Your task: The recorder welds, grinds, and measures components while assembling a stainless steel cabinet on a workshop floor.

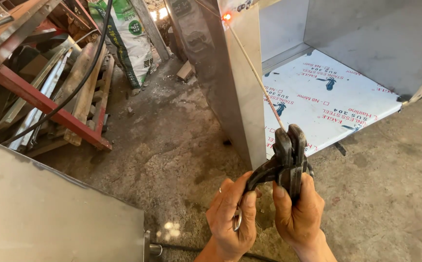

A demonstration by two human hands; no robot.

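Both hands grip a black welding electrode holder. My left hand wraps the lower lever side, and my right hand clasps the handle just beside it. A thin welding rod runs from the holder's jaws up and left. Its tip glows orange against the upper corner edge of a stainless steel cabinet. The cabinet lies open toward me, with a white printed protective film on its inner panel.
A grey metal sheet fills the lower left. Red steel racking with metal bars and planks stands at the left, a black cable draped across it. A green-and-white sack leans behind. Rough concrete floor lies between.
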